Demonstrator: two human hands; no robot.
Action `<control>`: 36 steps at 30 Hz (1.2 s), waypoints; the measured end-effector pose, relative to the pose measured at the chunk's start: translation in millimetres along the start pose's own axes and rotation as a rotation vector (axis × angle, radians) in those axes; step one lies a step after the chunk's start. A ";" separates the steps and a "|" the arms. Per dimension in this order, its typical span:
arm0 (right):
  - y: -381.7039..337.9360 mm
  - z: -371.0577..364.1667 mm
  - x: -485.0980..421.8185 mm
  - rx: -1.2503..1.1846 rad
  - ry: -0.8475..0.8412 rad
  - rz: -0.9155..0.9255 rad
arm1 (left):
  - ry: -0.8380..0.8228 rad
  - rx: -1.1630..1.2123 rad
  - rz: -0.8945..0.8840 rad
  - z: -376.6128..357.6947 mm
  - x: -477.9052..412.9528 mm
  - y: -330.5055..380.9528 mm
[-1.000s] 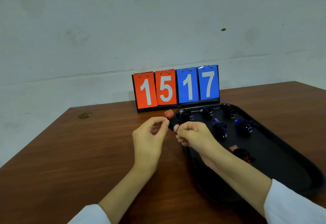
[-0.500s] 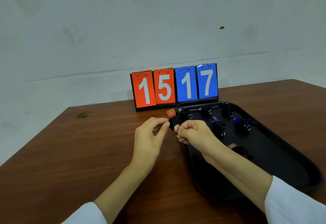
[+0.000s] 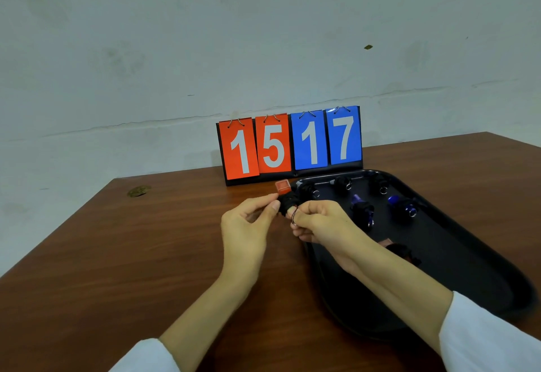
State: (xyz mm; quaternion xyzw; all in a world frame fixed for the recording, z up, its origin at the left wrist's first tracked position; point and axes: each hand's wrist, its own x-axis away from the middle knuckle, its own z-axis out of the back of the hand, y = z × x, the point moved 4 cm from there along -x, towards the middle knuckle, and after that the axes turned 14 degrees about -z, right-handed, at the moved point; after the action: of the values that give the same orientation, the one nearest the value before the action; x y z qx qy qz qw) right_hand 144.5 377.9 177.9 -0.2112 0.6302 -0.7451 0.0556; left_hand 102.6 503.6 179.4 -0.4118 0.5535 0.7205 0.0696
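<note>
A brown wooden table carries a black oval plastic tray at right. At the far edge a flip scoreboard reads 15 on red cards and 17 on blue. The left hand and right hand pinch a small black red-capped switch above the tray's far-left corner.

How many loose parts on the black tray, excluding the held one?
6. Three black parts at the far end of the tray: left, middle, right. A purple part and a blue part mid-tray; a dark part beside the right forearm. The right hand could hide others.
</note>
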 end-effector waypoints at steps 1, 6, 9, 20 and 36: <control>-0.4 0.6 0.2 0.013 0.006 0.009 | -0.031 -0.033 -0.046 -0.1 -0.8 1.0; 0.0 1.9 0.1 0.063 0.008 0.023 | -0.218 -0.382 -0.371 -0.4 -2.7 5.9; 1.8 -1.2 0.0 0.073 -0.018 0.015 | -0.230 -0.474 -0.451 0.4 -4.1 6.0; 5.3 -1.7 -3.1 -0.090 -0.114 -0.126 | -0.332 -0.080 -0.001 2.0 -15.4 -6.0; -2.7 -6.2 2.0 -0.051 -0.250 -0.047 | -0.107 -0.319 -0.327 12.4 -10.7 22.0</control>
State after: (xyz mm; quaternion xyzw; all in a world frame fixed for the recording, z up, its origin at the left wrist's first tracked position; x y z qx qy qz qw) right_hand 140.8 383.4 180.3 -0.3184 0.6320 -0.6978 0.1110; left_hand 90.9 509.7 203.5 -0.4629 0.3541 0.7988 0.1489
